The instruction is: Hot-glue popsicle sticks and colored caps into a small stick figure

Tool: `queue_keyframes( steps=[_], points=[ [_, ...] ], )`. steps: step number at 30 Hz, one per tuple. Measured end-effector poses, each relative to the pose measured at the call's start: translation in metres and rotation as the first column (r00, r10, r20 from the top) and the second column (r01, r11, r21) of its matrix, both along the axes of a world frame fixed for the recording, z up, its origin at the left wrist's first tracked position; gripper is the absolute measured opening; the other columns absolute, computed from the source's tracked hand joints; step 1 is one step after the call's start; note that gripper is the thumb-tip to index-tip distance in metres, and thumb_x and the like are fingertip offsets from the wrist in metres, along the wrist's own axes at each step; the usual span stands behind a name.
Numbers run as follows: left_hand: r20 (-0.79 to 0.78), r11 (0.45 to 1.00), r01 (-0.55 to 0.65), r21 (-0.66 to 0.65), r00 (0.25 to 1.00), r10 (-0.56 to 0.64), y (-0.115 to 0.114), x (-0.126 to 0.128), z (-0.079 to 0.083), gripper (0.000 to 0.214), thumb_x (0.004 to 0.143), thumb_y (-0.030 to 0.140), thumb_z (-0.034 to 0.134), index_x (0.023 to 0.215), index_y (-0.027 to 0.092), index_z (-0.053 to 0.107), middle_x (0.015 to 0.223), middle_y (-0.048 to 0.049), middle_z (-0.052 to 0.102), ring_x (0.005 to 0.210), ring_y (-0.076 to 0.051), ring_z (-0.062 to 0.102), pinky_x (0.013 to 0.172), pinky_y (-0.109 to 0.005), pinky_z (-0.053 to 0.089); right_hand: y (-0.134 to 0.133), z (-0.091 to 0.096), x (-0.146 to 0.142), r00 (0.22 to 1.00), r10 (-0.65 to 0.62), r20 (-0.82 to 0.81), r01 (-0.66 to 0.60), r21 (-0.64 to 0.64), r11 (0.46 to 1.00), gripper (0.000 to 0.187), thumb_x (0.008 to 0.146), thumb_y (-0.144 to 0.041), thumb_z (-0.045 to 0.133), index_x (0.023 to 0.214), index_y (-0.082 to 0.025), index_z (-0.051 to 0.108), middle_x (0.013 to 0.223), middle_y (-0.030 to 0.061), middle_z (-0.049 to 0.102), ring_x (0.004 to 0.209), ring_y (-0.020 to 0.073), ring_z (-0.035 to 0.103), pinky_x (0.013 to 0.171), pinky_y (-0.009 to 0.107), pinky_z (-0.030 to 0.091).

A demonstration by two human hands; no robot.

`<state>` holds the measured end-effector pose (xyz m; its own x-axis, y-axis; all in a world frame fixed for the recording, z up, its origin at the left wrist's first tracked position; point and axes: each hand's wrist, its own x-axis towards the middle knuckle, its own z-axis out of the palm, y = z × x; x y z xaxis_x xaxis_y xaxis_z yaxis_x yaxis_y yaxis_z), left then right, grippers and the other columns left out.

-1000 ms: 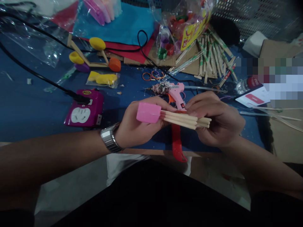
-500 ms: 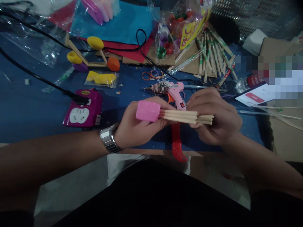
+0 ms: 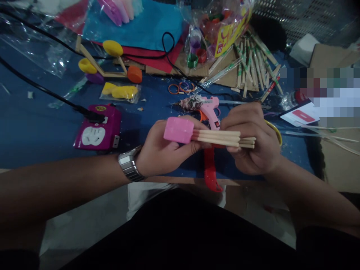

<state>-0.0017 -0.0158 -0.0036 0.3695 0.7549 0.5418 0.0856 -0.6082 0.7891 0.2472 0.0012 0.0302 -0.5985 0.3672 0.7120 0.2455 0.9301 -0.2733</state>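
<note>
My left hand (image 3: 161, 157), with a metal watch (image 3: 131, 163) on its wrist, is closed around a bundle of wooden chopsticks (image 3: 216, 138). A pink plastic block-like piece (image 3: 179, 130) sits over the bundle's left end, against the thumb side of this hand. At the right end, shorter stick tips stand out beyond the others. My right hand (image 3: 254, 140) is closed at that end, its fingers curled and touching the sticks; part of its grip is hidden. Just beyond the hands lies a pink glue gun (image 3: 210, 110). Below the bundle is a red-handled tool (image 3: 210, 170).
A purple power outlet box (image 3: 98, 127) with a plugged-in black cord stands at left. Behind it are a stick frame with colored pieces (image 3: 104, 74) and a yellow packet (image 3: 120, 92). Wrapped chopsticks (image 3: 254, 67) lie at the back right, near a phone (image 3: 302, 114).
The chopstick bundle and pink piece have shifted slightly right. My right hand has turned a little, and a yellow curved edge now shows behind it.
</note>
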Motion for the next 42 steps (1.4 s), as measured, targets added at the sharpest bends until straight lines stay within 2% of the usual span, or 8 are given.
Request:
queue_keyframes(
  steps=[4,7,12,17,42],
  points=[
    [-0.034,0.999,-0.020,-0.027,0.999,0.020,-0.0007,-0.0010,-0.0013,0.016,0.095,0.019,0.083,0.110,0.026,0.081,0.111,-0.0032,0.087,0.097,-0.021,0.083,0.093,-0.033,0.067,-0.0005,-0.0012,-0.0012,1.000,0.008,-0.020,-0.008,0.001,1.000,0.012,0.107,-0.031,0.067,0.111,-0.020,0.068,0.101,0.0088,0.079,0.099,0.0249,0.070,0.093,0.045,0.058],
    [-0.039,0.999,-0.019,-0.028,0.999,0.018,-0.0014,-0.0008,0.0000,0.013,0.095,0.019,0.082,0.107,0.026,0.081,0.110,-0.0026,0.087,0.098,-0.020,0.083,0.092,-0.030,0.067,-0.0023,-0.0005,-0.0012,1.000,0.015,-0.017,-0.015,0.005,1.000,0.012,0.108,-0.029,0.067,0.111,-0.018,0.068,0.102,0.0089,0.079,0.099,0.0242,0.070,0.093,0.045,0.058],
    [-0.063,0.999,-0.037,-0.029,0.997,0.036,-0.0021,-0.0001,0.0016,0.011,0.096,0.018,0.081,0.106,0.021,0.080,0.108,-0.0021,0.087,0.097,-0.018,0.083,0.091,-0.027,0.066,-0.0076,0.0011,0.0002,0.998,-0.038,0.044,0.040,-0.043,0.998,0.021,0.116,-0.034,0.055,0.111,-0.018,0.068,0.108,0.0059,0.076,0.105,0.0224,0.071,0.099,0.046,0.057],
    [-0.045,0.999,-0.025,-0.025,0.999,0.024,-0.0019,-0.0003,0.0021,0.012,0.095,0.017,0.081,0.106,0.020,0.081,0.107,-0.0044,0.087,0.096,-0.019,0.083,0.089,-0.029,0.068,-0.0080,0.0007,-0.0001,0.999,-0.030,0.043,0.032,-0.039,0.999,0.019,0.115,-0.032,0.057,0.111,-0.018,0.068,0.107,0.0061,0.075,0.104,0.0222,0.071,0.099,0.046,0.057],
    [-0.024,1.000,-0.015,-0.013,1.000,0.015,-0.0018,-0.0004,0.0013,0.014,0.095,0.014,0.080,0.107,0.022,0.081,0.106,-0.0019,0.086,0.096,-0.018,0.083,0.088,-0.029,0.066,-0.0063,0.0009,0.0001,0.999,0.002,0.037,0.000,-0.054,0.999,0.021,0.115,-0.031,0.057,0.112,-0.014,0.069,0.107,0.0083,0.075,0.104,0.0222,0.069,0.097,0.046,0.055]
  ],
)
